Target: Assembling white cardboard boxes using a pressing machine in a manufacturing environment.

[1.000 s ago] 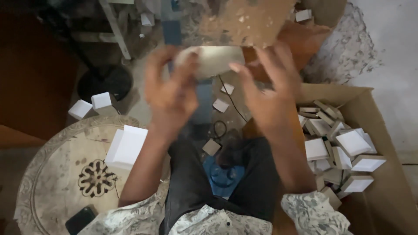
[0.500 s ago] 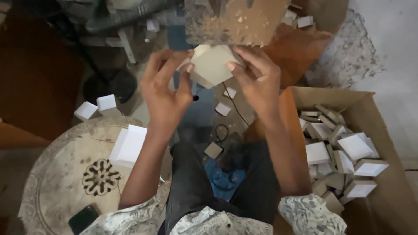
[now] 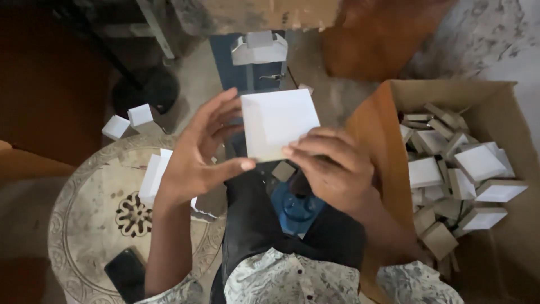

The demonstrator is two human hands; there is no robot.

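While the person sits with dark trousers and a patterned shirt nearest the camera, a single dark phone [image 3: 126,273] lies at the near edge of the round, ornamented tabletop [image 3: 84,225] to the left. On that tabletop, one short stack of white flat pieces [image 3: 154,175] rests just behind the left forearm.

Above the lap, two hands meet around one white square box [image 3: 278,123]. The left hand [image 3: 197,157] is spread wide, its fingers fanned beside the box's left edge and its thumb stretched toward the right hand; whether it touches the box cannot be told. The right hand [image 3: 332,166] is curled, with its fingertips lying on the box's lower right corner and holding it there. The box is plain white, flat-faced and square, tilted slightly, with a faint shaded fold along its left side.

To the right stands one open cardboard carton [image 3: 450,90], holding a loose heap of well over a dozen small boxes [image 3: 478,163], some white-topped, some showing brown card.

Farther off on the floor, two small white boxes [image 3: 128,121] sit side by side to the left of the tabletop. Beyond the held box, one white folded carton [image 3: 259,48] rests on a blue surface.
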